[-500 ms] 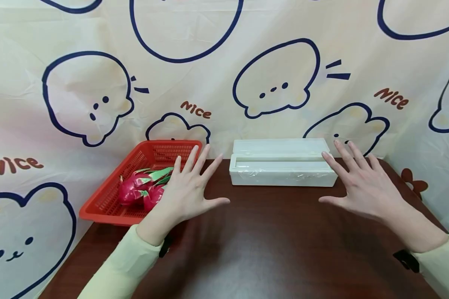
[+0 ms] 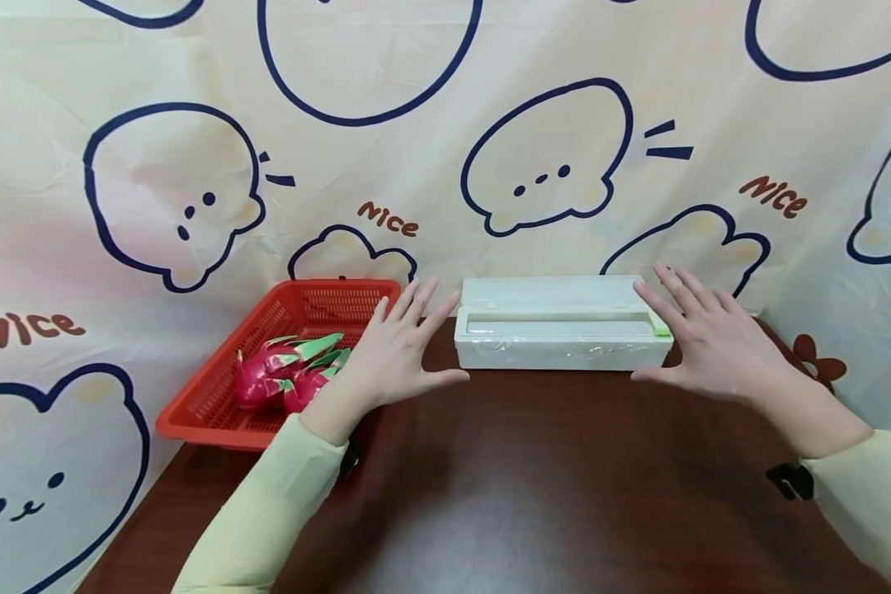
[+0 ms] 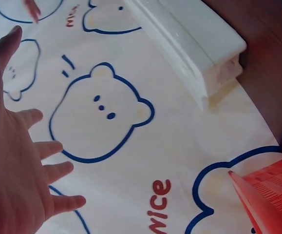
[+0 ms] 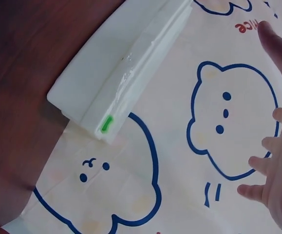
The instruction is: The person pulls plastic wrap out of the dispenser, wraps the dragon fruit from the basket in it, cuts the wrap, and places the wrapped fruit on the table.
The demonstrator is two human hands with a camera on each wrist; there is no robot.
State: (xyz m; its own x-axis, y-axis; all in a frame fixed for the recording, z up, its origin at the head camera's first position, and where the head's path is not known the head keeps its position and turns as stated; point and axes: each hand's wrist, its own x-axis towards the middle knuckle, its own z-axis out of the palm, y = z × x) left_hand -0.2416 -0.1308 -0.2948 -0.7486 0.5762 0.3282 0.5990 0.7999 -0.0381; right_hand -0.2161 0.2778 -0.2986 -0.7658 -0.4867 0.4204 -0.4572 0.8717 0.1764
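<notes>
My left hand (image 2: 389,363) is spread with straight fingers and holds nothing; in the head view it overlaps the right side of a red plastic basket (image 2: 215,436). Inside that basket lie pink dragon fruits (image 2: 263,379) with green scales, partly hidden by the hand. My right hand (image 2: 723,346), also spread and holding nothing, appears by the right end of a long white cling film dispenser (image 2: 557,355). The dispenser's lid (image 2: 549,290) stands raised, with film along the front and a green slider (image 4: 106,124) at its right end.
The dark brown wooden table (image 2: 535,478) carries the basket at the back left and the dispenser at the back middle. Right behind them hangs a pale cloth (image 2: 431,148) with bear drawings, and it continues along both sides.
Both hands have shifted slightly, the left to the right and the right a little left and upward. The dispenser's green slider now shows in the head view. Basket and dispenser stay put.
</notes>
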